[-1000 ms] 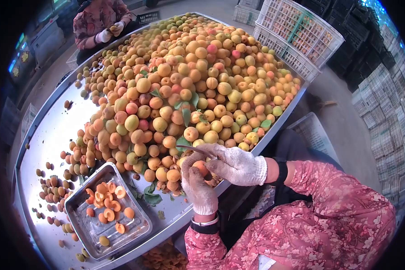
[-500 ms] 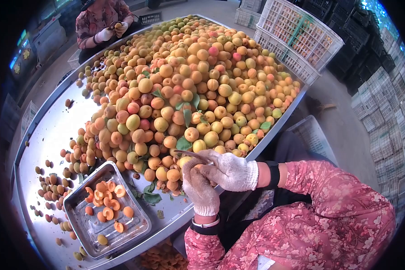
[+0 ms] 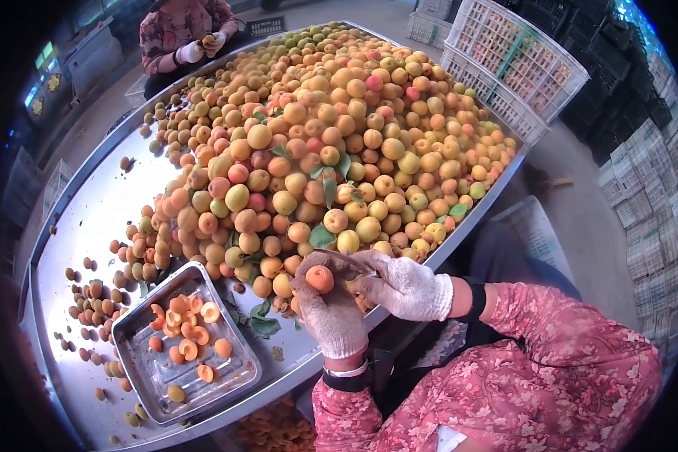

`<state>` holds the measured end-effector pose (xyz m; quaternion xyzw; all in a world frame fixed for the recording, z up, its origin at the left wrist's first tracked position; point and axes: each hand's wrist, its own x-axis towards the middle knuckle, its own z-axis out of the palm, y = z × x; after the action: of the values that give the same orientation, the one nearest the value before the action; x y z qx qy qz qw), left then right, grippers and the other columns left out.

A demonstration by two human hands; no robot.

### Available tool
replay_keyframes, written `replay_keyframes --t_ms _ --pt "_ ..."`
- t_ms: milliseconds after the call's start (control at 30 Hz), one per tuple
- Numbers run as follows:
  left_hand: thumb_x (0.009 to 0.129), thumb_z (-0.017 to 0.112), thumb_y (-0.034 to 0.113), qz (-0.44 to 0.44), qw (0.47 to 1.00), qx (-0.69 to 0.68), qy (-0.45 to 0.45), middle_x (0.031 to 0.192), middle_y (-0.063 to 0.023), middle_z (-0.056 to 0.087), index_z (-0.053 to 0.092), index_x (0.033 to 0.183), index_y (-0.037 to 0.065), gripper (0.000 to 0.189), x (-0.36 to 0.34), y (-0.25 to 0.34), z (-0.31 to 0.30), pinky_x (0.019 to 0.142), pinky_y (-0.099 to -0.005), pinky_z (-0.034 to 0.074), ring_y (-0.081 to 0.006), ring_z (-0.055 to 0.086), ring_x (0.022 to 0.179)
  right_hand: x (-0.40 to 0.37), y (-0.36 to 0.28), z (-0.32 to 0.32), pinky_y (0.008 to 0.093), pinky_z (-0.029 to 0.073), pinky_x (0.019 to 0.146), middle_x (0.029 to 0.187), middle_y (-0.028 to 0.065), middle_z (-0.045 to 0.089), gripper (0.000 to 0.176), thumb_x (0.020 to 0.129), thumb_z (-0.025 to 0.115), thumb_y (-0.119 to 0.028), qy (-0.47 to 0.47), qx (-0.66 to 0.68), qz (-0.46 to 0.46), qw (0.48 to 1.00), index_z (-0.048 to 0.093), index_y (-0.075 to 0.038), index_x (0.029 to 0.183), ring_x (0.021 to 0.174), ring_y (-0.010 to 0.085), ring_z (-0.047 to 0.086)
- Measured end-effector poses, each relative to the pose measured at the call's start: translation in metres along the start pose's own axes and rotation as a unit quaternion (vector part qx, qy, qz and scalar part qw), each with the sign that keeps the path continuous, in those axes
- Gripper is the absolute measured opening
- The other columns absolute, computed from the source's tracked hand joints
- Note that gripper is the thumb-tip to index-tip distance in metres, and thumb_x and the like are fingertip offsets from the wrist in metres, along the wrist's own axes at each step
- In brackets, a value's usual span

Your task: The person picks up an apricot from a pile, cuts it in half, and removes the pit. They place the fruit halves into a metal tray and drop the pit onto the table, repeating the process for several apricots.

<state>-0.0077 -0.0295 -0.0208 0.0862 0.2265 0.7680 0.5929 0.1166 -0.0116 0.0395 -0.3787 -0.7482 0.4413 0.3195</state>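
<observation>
In my gloved left hand rests an orange apricot, facing up, with the fingers curled about it. My gloved right hand is closed just to its right, its fingertips touching or nearly touching the left hand. A thin, dark blade-like tool showed at these fingers a moment ago; now it is mostly hidden between the hands. Beyond both hands rises a big heap of apricots with a few green leaves. Left of my left hand, a metal tray holds several apricot halves and some whole fruit.
The metal table has a raised rim, and loose small apricots lie at its left. Another person in gloves works at the far side. White plastic crates stand at the back right. More orange fruit shows below the table edge.
My left hand has turned and opened out so that the apricot shows. The blade-like tool has dropped from clear sight. The whole scene has shifted slightly right with my head.
</observation>
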Motion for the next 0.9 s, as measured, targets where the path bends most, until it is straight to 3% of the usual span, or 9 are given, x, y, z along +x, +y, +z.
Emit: replay_keyframes --t_ms 133,233,433,633,733,800,900 --pt "0.103 0.035 0.040 0.053 0.995 0.090 -0.001 0.109 -0.0077 0.057 0.052 0.116 0.003 0.042 -0.002 0.001 0.007 0.100 -0.0366 0.039 -0.0201 0.054 0.106 -0.005 -0.005 0.002 0.0390 0.052 0.065 0.083 0.0210 0.065 0.035 0.096 0.055 -0.024 0.005 -0.027 0.047 0.999 0.048 0.000 0.121 0.077 0.0365 0.067" --pt "0.100 0.038 0.052 0.064 0.990 0.124 -0.018 0.112 -0.0094 0.058 0.051 0.121 0.005 0.052 -0.001 0.000 0.005 0.096 -0.0385 0.043 -0.0225 0.055 0.105 -0.006 -0.010 0.004 0.0421 0.050 0.060 0.075 0.0201 0.063 0.028 0.096 0.055 -0.026 -0.028 -0.099 0.031 0.994 0.050 0.000 0.106 0.071 0.0372 0.066" --pt "0.100 0.035 0.053 0.082 0.976 0.199 -0.020 0.108 -0.0085 0.057 0.050 0.122 0.006 0.054 -0.004 0.002 0.009 0.092 -0.0360 0.044 -0.0211 0.055 0.101 -0.009 -0.013 0.005 0.0425 0.050 0.061 0.079 0.0218 0.063 0.030 0.097 0.053 -0.026 -0.061 -0.080 0.084 0.991 0.051 0.002 0.107 0.074 0.0398 0.065" --pt "0.101 0.034 0.050 0.108 0.968 0.228 -0.017 0.104 -0.0074 0.057 0.050 0.120 0.006 0.050 -0.010 0.002 0.012 0.087 -0.0353 0.045 -0.0200 0.056 0.097 -0.014 -0.005 0.017 0.0427 0.050 0.068 0.088 0.0267 0.062 0.033 0.096 0.052 -0.023 -0.054 -0.004 0.065 0.996 0.049 0.003 0.117 0.085 0.0422 0.064" --pt "0.101 0.036 0.049 0.041 0.978 0.203 -0.021 0.103 -0.0073 0.058 0.051 0.119 0.006 0.048 -0.015 0.005 0.012 0.082 -0.0331 0.047 -0.0193 0.057 0.095 -0.009 -0.009 0.013 0.0428 0.051 0.069 0.087 0.0266 0.062 0.035 0.095 0.053 -0.022 -0.067 -0.042 0.068 0.995 0.049 0.003 0.119 0.085 0.0425 0.063" --pt "0.101 0.037 0.050 -0.038 0.993 0.111 0.004 0.105 -0.0076 0.060 0.051 0.121 0.006 0.050 -0.013 0.004 0.011 0.080 -0.0297 0.049 -0.0190 0.058 0.095 -0.009 -0.008 0.014 0.0442 0.051 0.066 0.084 0.0248 0.063 0.037 0.095 0.053 -0.022 -0.046 -0.058 0.048 0.996 0.047 0.003 0.121 0.081 0.0421 0.064" --pt "0.101 0.042 0.044 -0.025 0.991 0.130 0.003 0.109 -0.0095 0.060 0.048 0.125 0.005 0.046 -0.012 0.007 0.025 0.080 -0.0278 0.050 -0.0188 0.059 0.098 -0.006 -0.006 0.008 0.0450 0.051 0.061 0.081 0.0229 0.063 0.036 0.095 0.053 -0.022 -0.071 -0.115 0.064 0.989 0.047 0.003 0.120 0.074 0.0413 0.064"
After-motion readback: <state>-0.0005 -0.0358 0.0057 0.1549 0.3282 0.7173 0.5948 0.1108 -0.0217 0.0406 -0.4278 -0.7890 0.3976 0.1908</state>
